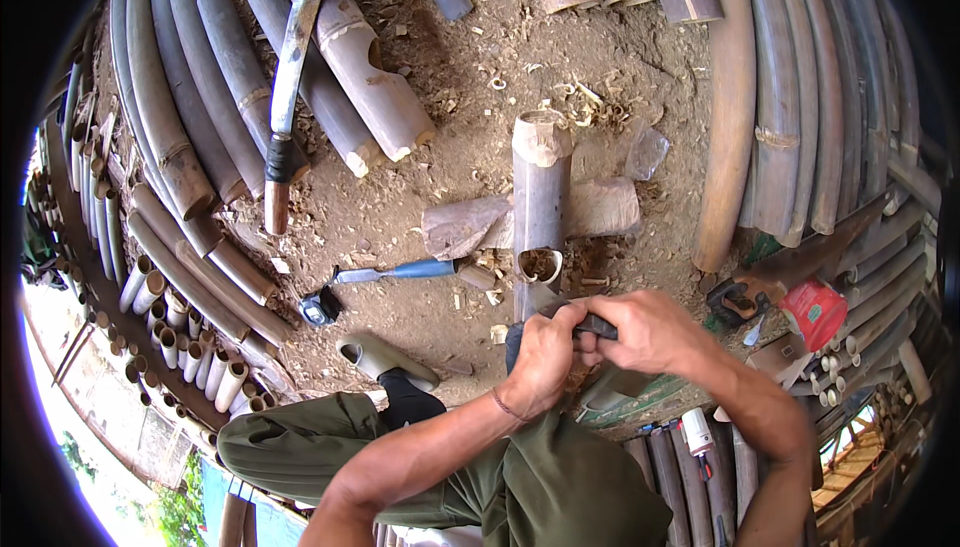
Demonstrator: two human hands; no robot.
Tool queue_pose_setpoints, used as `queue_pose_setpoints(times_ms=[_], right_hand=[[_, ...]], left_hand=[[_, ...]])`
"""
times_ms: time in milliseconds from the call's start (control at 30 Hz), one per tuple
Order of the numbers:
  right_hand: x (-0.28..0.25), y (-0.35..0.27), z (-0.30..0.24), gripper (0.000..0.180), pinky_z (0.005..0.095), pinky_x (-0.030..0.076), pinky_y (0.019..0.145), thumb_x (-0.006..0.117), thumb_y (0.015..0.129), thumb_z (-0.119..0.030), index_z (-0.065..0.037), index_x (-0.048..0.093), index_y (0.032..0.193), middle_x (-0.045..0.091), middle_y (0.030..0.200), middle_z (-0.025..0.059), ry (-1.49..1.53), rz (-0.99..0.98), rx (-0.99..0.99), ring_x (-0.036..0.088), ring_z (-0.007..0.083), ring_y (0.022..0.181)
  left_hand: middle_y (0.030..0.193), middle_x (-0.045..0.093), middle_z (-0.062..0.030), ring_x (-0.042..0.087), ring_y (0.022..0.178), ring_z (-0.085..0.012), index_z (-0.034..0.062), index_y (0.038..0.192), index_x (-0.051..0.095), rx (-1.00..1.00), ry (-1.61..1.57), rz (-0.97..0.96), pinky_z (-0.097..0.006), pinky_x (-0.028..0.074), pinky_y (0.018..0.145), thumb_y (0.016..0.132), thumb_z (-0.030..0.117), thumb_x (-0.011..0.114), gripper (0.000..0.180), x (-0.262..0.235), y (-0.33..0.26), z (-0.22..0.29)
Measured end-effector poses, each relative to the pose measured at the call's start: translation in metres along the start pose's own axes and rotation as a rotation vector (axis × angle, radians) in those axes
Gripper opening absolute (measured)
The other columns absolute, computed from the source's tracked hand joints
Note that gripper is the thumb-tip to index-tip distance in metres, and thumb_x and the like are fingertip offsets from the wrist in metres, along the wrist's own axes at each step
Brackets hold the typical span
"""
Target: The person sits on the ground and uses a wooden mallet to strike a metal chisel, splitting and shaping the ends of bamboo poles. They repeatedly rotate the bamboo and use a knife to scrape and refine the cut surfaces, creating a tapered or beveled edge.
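Work in hand: we hold a dark-handled blade (590, 324) at the near end of a bamboo section (540, 202) that lies on a wooden block (600, 207) on the dirt ground (470, 77).
Left hand: our left hand (542, 357) is clenched around the near part of the dark handle, fingers wrapped over it.
Right hand: our right hand (645, 332) grips the same handle from the other side, knuckles up; both hands touch each other.
Done so far: we judge the cutting has barely bitten; the bamboo section looks whole along its length, with only its near open end (540, 265) showing a hollow and a rough rim.
Left to do: as far as we can see, the section is not split; the blade's edge is hidden behind our hands, so we cannot tell how deep it sits.
Bamboo relative to hands: it runs away from us, its near end just beyond and touching the blade area, directly ahead of our knuckles.
Nearby: a blue-handled chisel (400, 271) lies to the left, apart from our hands; a long machete (288, 87) rests on stacked bamboo poles (340, 57) farther left.
Signs of work: shavings (580, 97) lie scattered beyond the far end.
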State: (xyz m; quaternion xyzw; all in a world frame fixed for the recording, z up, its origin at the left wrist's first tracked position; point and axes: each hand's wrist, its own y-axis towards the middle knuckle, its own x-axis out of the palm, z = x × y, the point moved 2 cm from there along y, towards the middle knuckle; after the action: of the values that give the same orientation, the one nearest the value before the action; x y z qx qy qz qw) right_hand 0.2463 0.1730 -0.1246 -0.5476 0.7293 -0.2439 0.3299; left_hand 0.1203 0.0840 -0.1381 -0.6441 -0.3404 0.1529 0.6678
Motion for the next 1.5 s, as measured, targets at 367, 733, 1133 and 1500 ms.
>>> queue_pose_setpoints(times_ms=[367,733,1133,1500], right_hand=[[0.121,0.013,-0.019,0.033,0.044,0.052,0.067,0.073,0.079,-0.007,-0.001,0.058,0.107,0.066,0.083,0.0221,0.634,0.558,0.066,0.066,0.0443,0.082],[0.099,-0.009,-0.016,0.059,0.0444,0.054,0.077,0.074,0.076,-0.013,-0.01,0.055,0.132,0.067,0.1,0.0162,0.249,0.636,0.101,0.067,0.0357,0.091],[-0.048,0.063,-0.087,0.012,0.032,0.056,0.059,0.068,0.077,-0.021,-0.015,0.075,0.069,0.074,0.076,0.0044,-1.04,-0.191,-0.246,0.072,0.0171,0.068],[0.04,-0.009,-0.03,0.035,0.0384,0.05,0.073,0.046,0.103,-0.029,-0.002,0.061,0.085,0.071,0.076,0.0143,0.609,0.449,0.11,0.068,0.0237,0.08]], left_hand=[[0.067,0.059,-0.0312,0.065,0.063,-0.0406,-0.0104,0.078,0.061,0.376,1.393,0.04,-0.046,0.051,0.058,0.09,0.021,0.049,0.036,-0.04,0.008,0.043],[0.068,0.059,-0.0276,0.063,0.061,-0.0367,-0.0042,0.081,0.062,0.477,1.165,0.005,-0.046,0.049,0.057,0.096,0.026,0.048,0.037,-0.026,0.001,0.032],[0.08,0.057,-0.0061,0.057,0.076,-0.0189,0.0055,0.105,0.057,0.185,-0.431,-0.518,-0.036,0.047,0.074,0.1,0.06,0.032,0.06,-0.008,0.024,0.0],[0.121,0.055,-0.0279,0.056,0.115,-0.0392,-0.0087,0.138,0.036,0.721,1.377,-0.326,-0.042,0.047,0.099,0.083,0.039,0.07,0.081,-0.048,-0.054,-0.003]])
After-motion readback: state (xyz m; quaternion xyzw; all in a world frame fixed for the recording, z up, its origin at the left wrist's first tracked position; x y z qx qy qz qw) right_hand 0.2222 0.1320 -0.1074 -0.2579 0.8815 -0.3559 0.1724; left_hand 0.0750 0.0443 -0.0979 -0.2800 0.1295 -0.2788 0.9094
